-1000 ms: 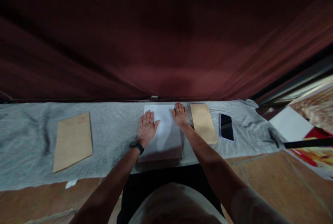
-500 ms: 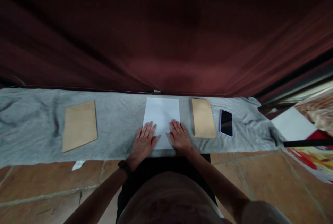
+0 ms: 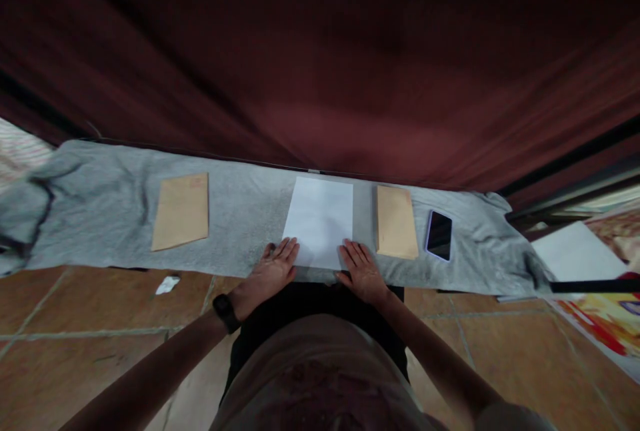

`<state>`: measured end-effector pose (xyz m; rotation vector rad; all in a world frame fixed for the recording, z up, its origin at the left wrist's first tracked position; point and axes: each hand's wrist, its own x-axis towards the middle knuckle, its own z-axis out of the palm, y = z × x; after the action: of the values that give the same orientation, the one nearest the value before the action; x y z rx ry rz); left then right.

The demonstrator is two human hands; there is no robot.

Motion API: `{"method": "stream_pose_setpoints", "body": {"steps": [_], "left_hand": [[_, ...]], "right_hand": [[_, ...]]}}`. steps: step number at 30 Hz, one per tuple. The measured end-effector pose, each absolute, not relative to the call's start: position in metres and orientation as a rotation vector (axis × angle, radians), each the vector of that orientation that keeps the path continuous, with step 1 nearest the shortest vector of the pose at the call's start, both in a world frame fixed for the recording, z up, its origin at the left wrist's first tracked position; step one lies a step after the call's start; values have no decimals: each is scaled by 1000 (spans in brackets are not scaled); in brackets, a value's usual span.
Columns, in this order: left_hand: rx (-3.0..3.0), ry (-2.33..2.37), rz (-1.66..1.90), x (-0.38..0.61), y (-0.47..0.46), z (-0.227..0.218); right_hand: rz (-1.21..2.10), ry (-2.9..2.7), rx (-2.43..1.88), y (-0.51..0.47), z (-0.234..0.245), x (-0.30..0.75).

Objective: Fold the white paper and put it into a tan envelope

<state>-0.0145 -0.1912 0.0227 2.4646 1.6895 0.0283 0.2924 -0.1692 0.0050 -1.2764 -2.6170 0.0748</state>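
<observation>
A white sheet of paper (image 3: 320,219) lies flat on a grey cloth (image 3: 240,217) spread along the floor. My left hand (image 3: 267,273) rests open at the sheet's near left corner, fingers stretched flat, a black watch on its wrist. My right hand (image 3: 363,273) lies open at the near right corner, fingers flat on the paper's edge. Neither hand holds anything.
A large brown envelope (image 3: 182,210) lies on the cloth to the left. A narrower brown envelope (image 3: 396,221) and a dark phone (image 3: 439,235) lie to the right. A dark red curtain (image 3: 320,64) hangs behind. Printed papers (image 3: 595,284) sit at the far right on the tiled floor.
Both hands have slid from the far end of the white sheet back to its near edge. The camera has tilted and shifted, so the cloth now looks slanted.
</observation>
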Motion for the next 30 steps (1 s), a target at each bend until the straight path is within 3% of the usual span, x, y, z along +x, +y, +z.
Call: {"method": "stream_pose_setpoints", "body": {"steps": [12,18,26,30], "left_hand": [[2506,1647,9,-10,-177,49],[2420,1518,332,-23,-194,70],[2206,1353,708,-55,-196,42],[2076,1284,723,-59,-179,30]], "right_hand": [[247,-2573,-1275,-161,13,294],[519,-2432,-1085,-158,10,314],[802,-2226,-1071,-170,6,317],[838,-2048,-1233,-168,7,313]]}}
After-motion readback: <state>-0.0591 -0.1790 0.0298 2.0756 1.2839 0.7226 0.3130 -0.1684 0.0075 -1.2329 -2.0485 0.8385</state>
